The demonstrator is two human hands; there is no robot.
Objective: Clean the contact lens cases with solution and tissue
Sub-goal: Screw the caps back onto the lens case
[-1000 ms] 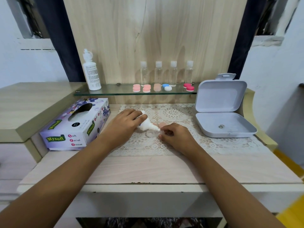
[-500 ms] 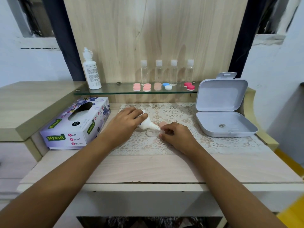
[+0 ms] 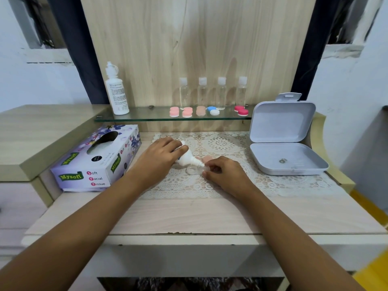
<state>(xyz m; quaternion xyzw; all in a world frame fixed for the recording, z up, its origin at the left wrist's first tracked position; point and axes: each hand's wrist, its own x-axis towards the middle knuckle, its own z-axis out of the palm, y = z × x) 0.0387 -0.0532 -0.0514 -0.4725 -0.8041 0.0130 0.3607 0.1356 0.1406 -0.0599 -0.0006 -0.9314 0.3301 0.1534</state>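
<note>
My left hand grips a small white solution bottle, tipped sideways with its nozzle pointing right and down. The nozzle hovers over a clear open contact lens case lying on the lace mat. My right hand pinches the right end of that case against the mat. A pale pink cap lies just behind my right hand. The purple tissue box stands at the left of the desk.
On the glass shelf stand a tall white bottle, several clear bottles and several lens cases in pink, blue, white and red. An open grey box sits at the right with a small ring inside.
Both hands stay in place over the case. The bottle's nozzle has dipped slightly toward the clear case.
</note>
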